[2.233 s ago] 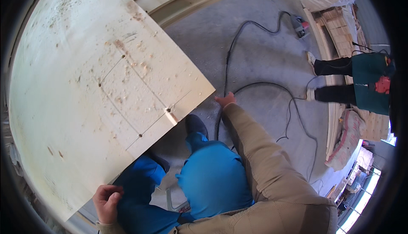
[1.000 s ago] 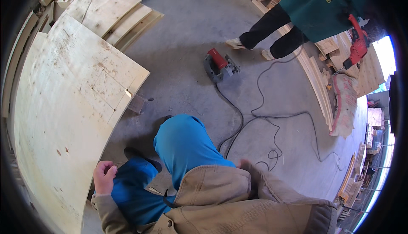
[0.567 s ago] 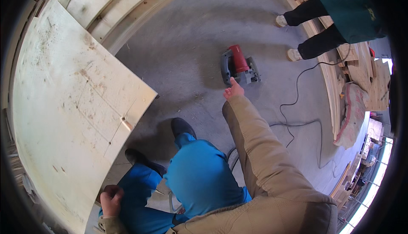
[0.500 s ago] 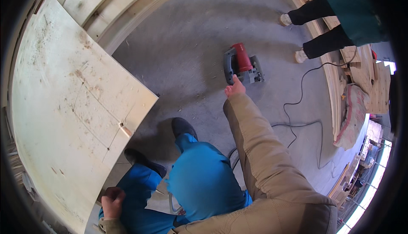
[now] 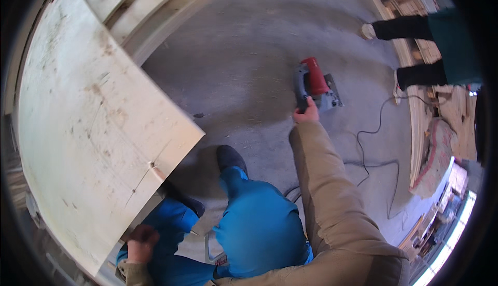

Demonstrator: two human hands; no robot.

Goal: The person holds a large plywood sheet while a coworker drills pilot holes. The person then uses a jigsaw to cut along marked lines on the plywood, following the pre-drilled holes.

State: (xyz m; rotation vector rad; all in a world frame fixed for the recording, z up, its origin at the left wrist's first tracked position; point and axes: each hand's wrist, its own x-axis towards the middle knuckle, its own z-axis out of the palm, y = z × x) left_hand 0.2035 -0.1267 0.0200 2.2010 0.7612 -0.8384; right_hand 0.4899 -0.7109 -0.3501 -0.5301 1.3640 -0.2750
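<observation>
A red and black corded power saw [image 5: 316,81] rests on the concrete floor ahead of me. My right hand [image 5: 308,111] reaches out to it, its fingers closed round the near end of the black handle. My left hand [image 5: 141,240] is curled low over my blue-trousered left leg, close to the edge of a large pale wooden board [image 5: 78,130]. Its palm is turned out of sight, so whatever it holds, if anything, stays hidden. Pencil-like lines and a small hole [image 5: 152,165] mark the board near its right corner.
Boards [image 5: 171,11] are stacked at the upper left. A black cable [image 5: 361,153] loops across the floor to the right. Another person's legs [image 5: 410,28] stand at the upper right beside stacked timber [image 5: 413,130] and a pale sack [image 5: 434,156].
My right hand has gone from a finger stretched toward the saw to a grip on its handle. The whole view has shifted slightly; my left hand stays by the board.
</observation>
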